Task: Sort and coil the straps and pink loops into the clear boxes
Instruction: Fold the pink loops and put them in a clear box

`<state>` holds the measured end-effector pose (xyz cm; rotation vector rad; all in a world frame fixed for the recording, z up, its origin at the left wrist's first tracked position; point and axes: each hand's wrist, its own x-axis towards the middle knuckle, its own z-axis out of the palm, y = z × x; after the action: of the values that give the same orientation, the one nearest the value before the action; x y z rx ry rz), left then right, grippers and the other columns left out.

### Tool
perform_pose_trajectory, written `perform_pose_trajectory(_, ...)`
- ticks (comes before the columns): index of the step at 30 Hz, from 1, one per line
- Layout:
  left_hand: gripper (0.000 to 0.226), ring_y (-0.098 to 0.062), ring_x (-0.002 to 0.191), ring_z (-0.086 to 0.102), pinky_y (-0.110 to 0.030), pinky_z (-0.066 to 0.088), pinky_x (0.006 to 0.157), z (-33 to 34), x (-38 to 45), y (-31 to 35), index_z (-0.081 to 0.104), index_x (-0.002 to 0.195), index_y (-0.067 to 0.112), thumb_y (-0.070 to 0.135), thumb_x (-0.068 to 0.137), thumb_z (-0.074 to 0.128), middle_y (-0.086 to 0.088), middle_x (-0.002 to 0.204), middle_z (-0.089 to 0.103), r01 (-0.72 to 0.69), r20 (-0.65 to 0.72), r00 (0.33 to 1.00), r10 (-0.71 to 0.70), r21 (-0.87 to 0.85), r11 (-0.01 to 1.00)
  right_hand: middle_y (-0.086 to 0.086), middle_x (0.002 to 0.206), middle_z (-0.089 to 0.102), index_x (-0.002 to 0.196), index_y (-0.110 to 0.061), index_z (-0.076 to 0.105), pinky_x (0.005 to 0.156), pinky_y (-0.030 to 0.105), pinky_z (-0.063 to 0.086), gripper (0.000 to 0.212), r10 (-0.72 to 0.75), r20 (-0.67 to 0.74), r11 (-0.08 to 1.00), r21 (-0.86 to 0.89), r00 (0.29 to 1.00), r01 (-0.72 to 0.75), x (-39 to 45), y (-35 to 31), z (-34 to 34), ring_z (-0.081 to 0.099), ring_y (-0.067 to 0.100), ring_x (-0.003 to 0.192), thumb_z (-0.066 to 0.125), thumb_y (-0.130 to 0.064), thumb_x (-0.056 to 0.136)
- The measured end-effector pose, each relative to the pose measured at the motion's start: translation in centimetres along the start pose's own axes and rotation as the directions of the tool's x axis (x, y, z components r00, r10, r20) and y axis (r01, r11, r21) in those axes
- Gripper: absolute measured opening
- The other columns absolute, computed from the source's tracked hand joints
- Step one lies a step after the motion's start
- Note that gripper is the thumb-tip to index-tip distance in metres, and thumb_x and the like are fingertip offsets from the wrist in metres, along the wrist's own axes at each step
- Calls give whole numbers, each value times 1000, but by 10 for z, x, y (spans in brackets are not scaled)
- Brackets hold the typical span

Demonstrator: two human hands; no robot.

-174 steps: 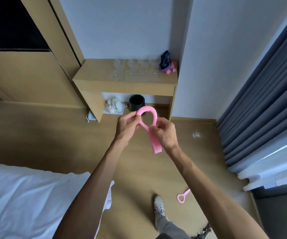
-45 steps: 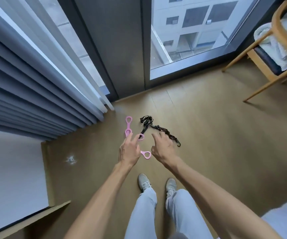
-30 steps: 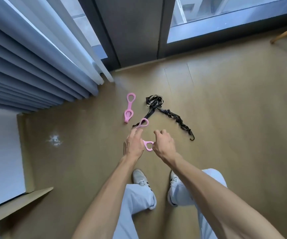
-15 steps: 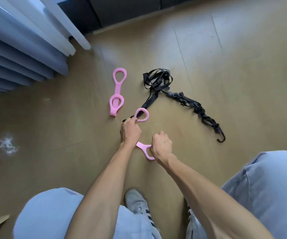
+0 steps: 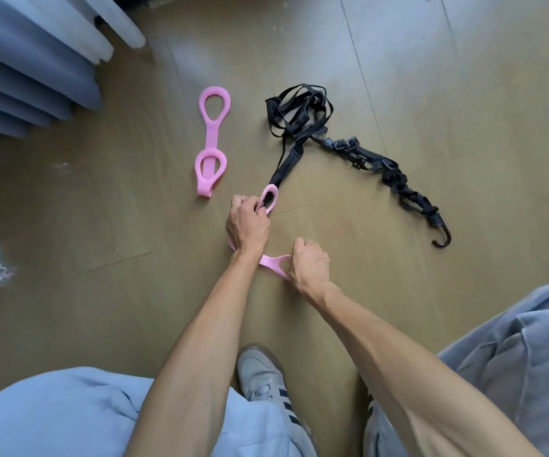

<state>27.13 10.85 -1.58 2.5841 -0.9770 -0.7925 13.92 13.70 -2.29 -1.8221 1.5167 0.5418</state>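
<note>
Since half a second back the view has dropped closer to the floor and both hands now have the pink loop strap (image 5: 271,263) pulled a bit straighter. Nearest are light blue trouser knees (image 5: 55,410) and a grey sneaker (image 5: 261,374). Right hand (image 5: 309,263) is curled tight round the strap's near ring, and left hand (image 5: 246,225) pinches its far ring just above the wooden floor (image 5: 464,77). Beyond, a second pink loop strap (image 5: 212,140) lies flat, with a tangled black strap (image 5: 302,117) with a hook to its right. Grey curtain (image 5: 19,67) sits far left.
</note>
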Motion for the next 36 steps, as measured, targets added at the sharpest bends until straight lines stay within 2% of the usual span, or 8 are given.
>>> perform_pose_trajectory(5, 9, -29, 72, 60, -41, 51, 69, -32, -9, 20, 66, 82, 9, 12, 88, 59, -3, 70, 65, -82, 0, 996, 84, -215, 973, 16, 78, 70, 76, -17, 46, 64, 40, 52, 18, 194, 39, 652, 742, 980, -158, -3, -26, -77, 63, 32, 65, 52, -1, 76)
perform_pose_trajectory(10, 6, -20, 73, 73, -41, 60, 68, -123, -52, 72, 61, 86, 7, 2, 87, 57, -6, 77, 72, -41, -16, 999, 38, -533, 845, 18, 69, 68, 85, -2, 60, 52, 27, 51, 6, 42, 46, 281, 958, 998, -56, -74, -63, -194, 62, 20, 47, 59, 2, 81)
perform_pose_trajectory(14, 4, -16, 76, 74, -33, 58, 71, -236, -104, 124, 57, 86, 0, -3, 88, 55, -7, 84, 74, -44, -74, 997, -9, -681, 731, 19, 86, 75, 108, 1, 64, 77, 33, 58, 35, -85, -44, 297, 952, 995, 68, -166, -90, -299, 71, 22, 77, 67, 4, 73)
perform_pose_trajectory(20, 22, -19, 68, 67, -38, 53, 63, -436, -197, 197, 54, 76, 14, 2, 88, 69, -10, 74, 70, -89, -70, 996, 56, -743, 663, -8, 62, 66, 81, -11, 76, 53, 13, 42, 13, -124, -290, 447, 838, 949, 314, -337, -153, -446, 54, 2, 54, 77, -24, 84)
perform_pose_trajectory(26, 25, -21, 74, 73, -36, 56, 68, -630, -289, 255, 64, 83, 9, -14, 77, 62, -3, 78, 75, -79, 33, 979, 201, -849, 522, -7, 110, 70, 86, -17, 79, 84, 26, 49, 7, -178, -248, 362, 883, 952, 298, -483, -228, -565, 65, 12, 106, 78, -24, 84)
perform_pose_trajectory(29, 27, -34, 70, 67, -60, 52, 61, -712, -328, 276, 70, 92, 3, -11, 74, 56, -5, 79, 73, -123, 20, 960, 278, -864, 489, 4, 97, 76, 90, -14, 77, 81, 34, 52, 10, -250, -273, 306, 888, 929, 344, -547, -272, -612, 70, 21, 92, 74, -23, 88)
perform_pose_trajectory(33, 38, -28, 91, 72, -38, 58, 64, -795, -359, 290, 76, 109, 15, 6, 82, 51, -8, 101, 76, -142, -16, 961, 276, -885, 444, 11, 87, 76, 94, -9, 73, 69, 33, 56, 18, -242, -342, 235, 887, 908, 397, -605, -325, -646, 73, 24, 79, 75, -25, 86)
perform_pose_trajectory(36, 39, -36, 103, 69, -51, 57, 83, -836, -378, 289, 75, 112, 17, 28, 94, 43, -13, 109, 74, -158, -53, 963, 263, -904, 396, 9, 80, 76, 92, -9, 72, 57, 23, 52, 19, -255, -406, 178, 872, 877, 456, -638, -356, -659, 71, 18, 68, 78, -26, 85)
